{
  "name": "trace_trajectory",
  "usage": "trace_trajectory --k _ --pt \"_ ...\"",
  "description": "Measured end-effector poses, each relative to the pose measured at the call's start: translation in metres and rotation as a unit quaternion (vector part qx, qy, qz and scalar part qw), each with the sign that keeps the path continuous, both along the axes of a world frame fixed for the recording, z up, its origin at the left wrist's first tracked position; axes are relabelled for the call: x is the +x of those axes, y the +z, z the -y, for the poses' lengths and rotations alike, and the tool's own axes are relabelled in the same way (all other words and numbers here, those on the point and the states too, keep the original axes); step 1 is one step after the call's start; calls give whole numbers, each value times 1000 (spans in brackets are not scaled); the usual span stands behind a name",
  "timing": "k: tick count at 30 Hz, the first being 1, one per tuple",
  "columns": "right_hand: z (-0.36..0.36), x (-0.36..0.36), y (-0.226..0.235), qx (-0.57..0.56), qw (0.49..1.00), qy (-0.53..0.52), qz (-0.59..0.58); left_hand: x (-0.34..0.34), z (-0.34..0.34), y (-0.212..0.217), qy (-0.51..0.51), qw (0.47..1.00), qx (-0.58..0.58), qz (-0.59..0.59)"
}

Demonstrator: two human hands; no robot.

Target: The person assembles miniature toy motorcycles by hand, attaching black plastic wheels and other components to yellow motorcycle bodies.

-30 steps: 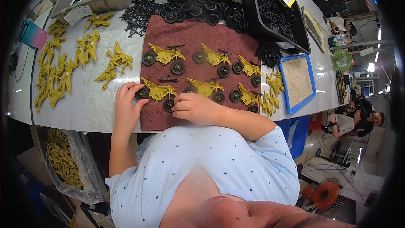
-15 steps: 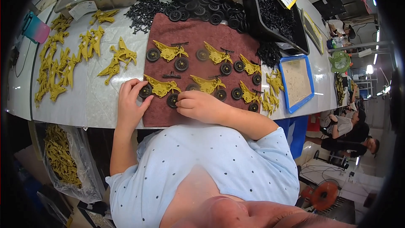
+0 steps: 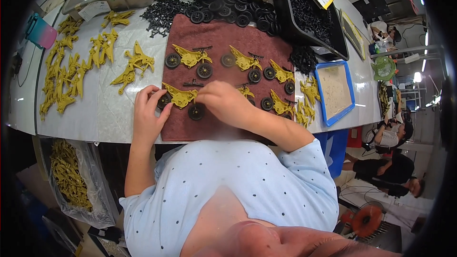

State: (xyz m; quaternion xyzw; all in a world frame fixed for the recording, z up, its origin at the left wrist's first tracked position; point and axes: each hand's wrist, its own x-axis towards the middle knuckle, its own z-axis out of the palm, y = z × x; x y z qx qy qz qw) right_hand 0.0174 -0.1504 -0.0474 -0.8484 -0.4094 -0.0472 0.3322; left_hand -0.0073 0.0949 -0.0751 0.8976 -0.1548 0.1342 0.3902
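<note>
On a maroon cloth [image 3: 183, 131], my left hand [image 3: 148, 114] curls its thumb and fingers around a black toy wheel [image 3: 163, 100] at the tail of a yellow toy motorcycle body [image 3: 180, 96]. My right hand [image 3: 223, 102] is closed at the front end of that same body. Whatever its fingertips hold is hidden. Just below them lies a black front wheel [image 3: 195, 111]. A black handlebar piece [image 3: 193, 83] rests above the body. Behind my right hand, another yellow motorcycle is mostly covered.
Several more yellow motorcycles [image 3: 190, 57] lie on the cloth. Loose black wheels [image 3: 228, 9] and small black parts [image 3: 162, 14] are heaped beyond it. Yellow bodies [image 3: 64, 76] cover the left side. A blue-rimmed tray [image 3: 352, 90] and a black bin [image 3: 340, 38] stand right.
My right hand has moved up and away from me, from beside the front wheel to the front of the yellow body. My left hand has stayed almost in place.
</note>
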Motion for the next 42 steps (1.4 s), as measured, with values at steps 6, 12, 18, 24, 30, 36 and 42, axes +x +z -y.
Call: trace_trajectory --k 6,12,18,24,30,36,42 --pt "-9 19 9 -63 992 -110 17 5 2 1 -10 1000 7 1" --pt "-22 24 6 -164 983 -73 29 2 1 1 -9 1000 -6 -22" --pt "-21 27 2 -89 992 -80 -39 2 1 1 -14 1000 -3 -19" --pt "-13 29 29 111 889 -150 -418 4 -1 -1 -14 1000 6 21" --pt "-8 28 10 33 941 -140 -306 1 5 0 12 998 28 60" --pt "-14 28 0 -32 983 -105 -149 -14 18 3 -70 988 105 92" --pt "-15 35 -1 -65 987 -86 -121 -14 22 2 -86 986 119 74"
